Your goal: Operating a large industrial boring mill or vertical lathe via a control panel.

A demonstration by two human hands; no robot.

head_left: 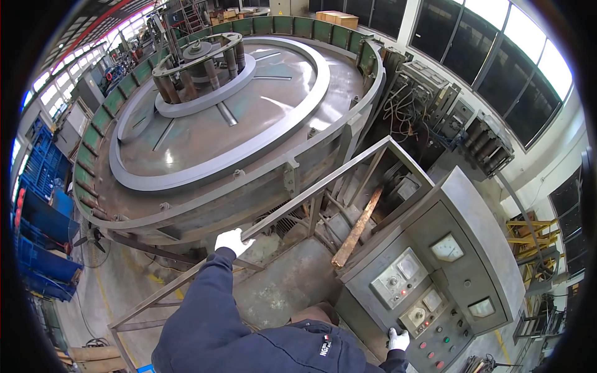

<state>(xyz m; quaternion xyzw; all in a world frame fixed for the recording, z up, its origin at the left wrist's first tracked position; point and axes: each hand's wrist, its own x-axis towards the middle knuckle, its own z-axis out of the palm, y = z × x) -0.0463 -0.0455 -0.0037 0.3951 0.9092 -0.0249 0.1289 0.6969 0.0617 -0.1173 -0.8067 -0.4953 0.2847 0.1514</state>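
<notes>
Head view: the left hand (233, 241) lies on the metal rail (317, 188), the right hand (398, 339) at the edge of the control desk (457, 286). The rail should feel stiff, best held by its top bar; the desk looks heavy. Palms are hidden from here: I can't tell if either hand grips.

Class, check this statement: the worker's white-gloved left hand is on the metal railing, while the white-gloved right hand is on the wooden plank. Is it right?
Not quite: the right hand is at the near left edge of the grey control console, away from the wooden plank. The head view shows this. The white-gloved left hand is indeed on the metal railing.
</notes>
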